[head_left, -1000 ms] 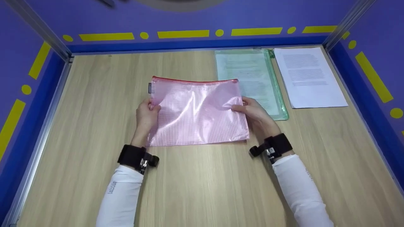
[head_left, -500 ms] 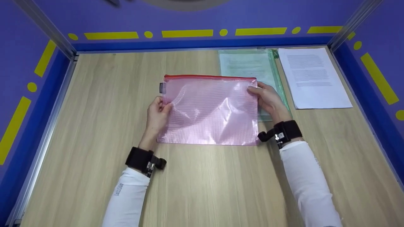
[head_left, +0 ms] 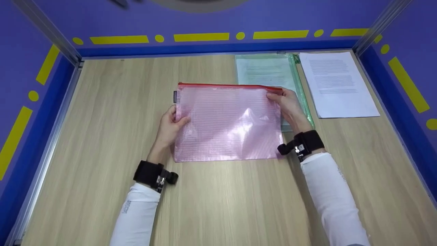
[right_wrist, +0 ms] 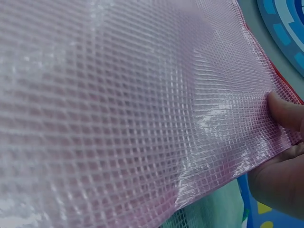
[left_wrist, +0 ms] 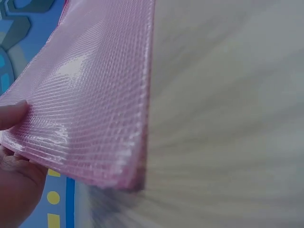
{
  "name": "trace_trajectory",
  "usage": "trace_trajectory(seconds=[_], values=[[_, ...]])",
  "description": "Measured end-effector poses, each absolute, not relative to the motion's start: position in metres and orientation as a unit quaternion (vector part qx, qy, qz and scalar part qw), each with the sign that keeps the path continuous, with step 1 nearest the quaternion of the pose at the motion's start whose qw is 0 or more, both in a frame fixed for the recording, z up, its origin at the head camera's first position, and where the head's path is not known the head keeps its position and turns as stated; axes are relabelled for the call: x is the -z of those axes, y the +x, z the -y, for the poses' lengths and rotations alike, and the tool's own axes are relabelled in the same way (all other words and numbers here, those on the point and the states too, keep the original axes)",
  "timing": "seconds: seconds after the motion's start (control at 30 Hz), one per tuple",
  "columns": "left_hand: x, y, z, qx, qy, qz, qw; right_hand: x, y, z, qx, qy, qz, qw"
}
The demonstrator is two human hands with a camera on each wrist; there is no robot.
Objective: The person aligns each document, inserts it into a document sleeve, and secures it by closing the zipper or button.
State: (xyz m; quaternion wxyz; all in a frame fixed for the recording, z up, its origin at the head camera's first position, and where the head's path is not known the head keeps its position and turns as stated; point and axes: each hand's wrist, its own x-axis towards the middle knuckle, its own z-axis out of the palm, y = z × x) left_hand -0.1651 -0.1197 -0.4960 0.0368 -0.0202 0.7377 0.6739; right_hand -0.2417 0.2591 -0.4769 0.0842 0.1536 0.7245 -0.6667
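Note:
A pink mesh zipper pouch (head_left: pixel 222 126) with a red zipper along its far edge spans both hands, tilted over the table. My left hand (head_left: pixel 169 126) pinches its left side, thumb on top and fingers behind, below a small dark tab (head_left: pixel 175 96). At the upper right corner, just under the zipper, my right hand (head_left: pixel 290 106) pinches the pouch between thumb and fingers. The left wrist view shows the mesh pouch (left_wrist: pixel 95 104) with the left thumb (left_wrist: pixel 13 114) on its face. In the right wrist view the right thumb (right_wrist: pixel 285 111) presses near the red zipper edge.
A green zipper pouch (head_left: pixel 300 92) with printed paper inside lies at the back right, partly covered by the pink pouch. Beside it is a stack of printed white paper (head_left: pixel 341 99). Blue-purple walls with yellow marks border the wooden table (head_left: pixel 116 102).
The pink pouch has shifted right. My right hand has slid up its side to the zipper corner, and my left hand has moved slightly right with the pouch.

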Motion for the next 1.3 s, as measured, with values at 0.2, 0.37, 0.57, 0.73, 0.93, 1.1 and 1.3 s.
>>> trace_trajectory(seconds=[0.2, 0.37, 0.57, 0.73, 0.93, 1.1, 1.3], values=[[0.488, -0.173, 0.122, -0.682, -0.025, -0.73, 0.046, 0.477, -0.24, -0.258, 0.675, 0.124, -0.725, 0.061], [0.472, -0.178, 0.125, -0.68, -0.049, -0.731, 0.02, 0.477, -0.238, -0.26, 0.699, 0.111, -0.705, 0.057], [0.455, -0.185, 0.123, -0.663, -0.044, -0.748, -0.01, 0.479, -0.238, -0.26, 0.708, 0.088, -0.699, 0.047], [0.448, -0.186, 0.119, -0.635, -0.035, -0.771, -0.026, 0.483, -0.238, -0.256, 0.706, 0.07, -0.704, 0.042], [0.446, -0.187, 0.114, -0.609, -0.039, -0.791, -0.05, 0.484, -0.236, -0.253, 0.707, 0.071, -0.704, 0.023], [0.447, -0.19, 0.108, -0.594, -0.042, -0.798, -0.094, 0.481, -0.233, -0.25, 0.705, 0.087, -0.704, -0.004], [0.444, -0.19, 0.104, -0.574, -0.031, -0.803, -0.157, 0.474, -0.224, -0.244, 0.687, 0.137, -0.713, -0.031]])
